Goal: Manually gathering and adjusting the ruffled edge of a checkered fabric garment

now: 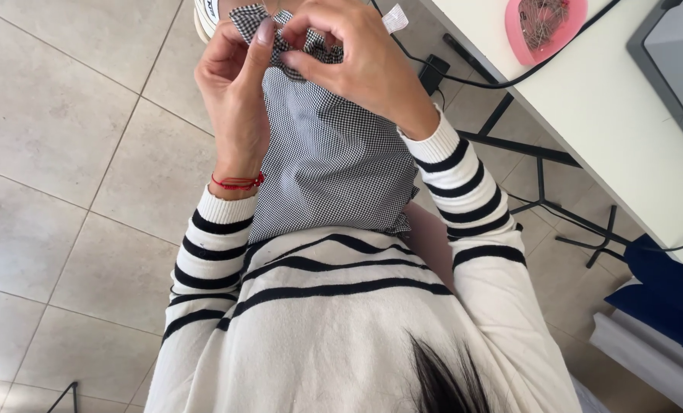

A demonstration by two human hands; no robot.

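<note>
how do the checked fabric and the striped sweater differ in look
The checked fabric has a tiny black-and-white check; the striped sweater is cream with wide black bands. The fabric is gathered and ruffled at its top edge, where the left hand and right hand pinch it; the sweater lies smooth on the body. The fabric looks thin and woven, the sweater thicker with ribbed cuffs. Both pair a dark and a light tone.

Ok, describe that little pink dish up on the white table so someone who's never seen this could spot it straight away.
Start at the white table on the right side of the view. Near its far edge, beside a black cable that runs across the top, sits the pink dish, round and shallow, holding a heap of thin metal pins. It is the only pink thing there; the grey flat panel next to it is angular and dull.
</note>
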